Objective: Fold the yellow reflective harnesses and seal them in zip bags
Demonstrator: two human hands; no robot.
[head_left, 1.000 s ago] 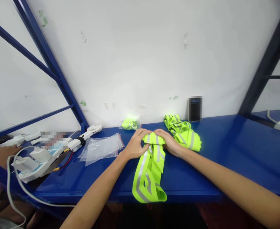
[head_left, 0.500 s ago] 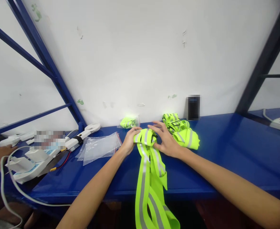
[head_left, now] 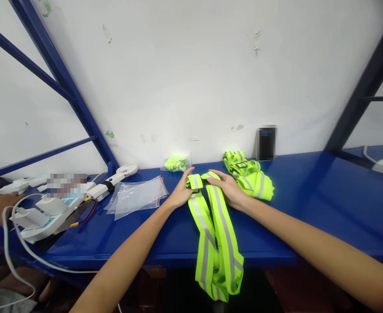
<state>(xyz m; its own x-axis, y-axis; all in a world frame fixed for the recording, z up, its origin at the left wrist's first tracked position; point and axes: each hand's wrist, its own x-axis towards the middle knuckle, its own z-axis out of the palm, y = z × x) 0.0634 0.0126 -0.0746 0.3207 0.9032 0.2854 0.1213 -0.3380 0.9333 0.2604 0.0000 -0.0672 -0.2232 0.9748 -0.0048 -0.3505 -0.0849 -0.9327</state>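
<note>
Neon-yellow reflective straps [head_left: 225, 213] with grey stripes hang from both my hands, and their looped lower end drops past the table's front edge. My left hand [head_left: 181, 191] grips a short folded part at the top, thumb and fingers closed on it. Opposite it, my right hand [head_left: 228, 188] pinches another upper part of the same straps. A gap shows between the two held parts. Just beyond my right hand lies a heap of similar reflective straps [head_left: 256, 182]. Behind my left hand, a clear bag with folded neon straps [head_left: 175, 163] rests near the wall.
Clear zip bags [head_left: 139, 195] lie on the blue table [head_left: 308, 195] to the left. Beyond them are a white handheld fan [head_left: 126, 171] and a power strip [head_left: 44, 226] with plugs and cables. A dark phone-like object [head_left: 266, 143] leans on the wall. Another person's hand [head_left: 2, 208] is at far left.
The bunched top of the straps has been drawn apart into two held parts. The hanging lower end has risen and swung slightly right, its loop now fully in view.
</note>
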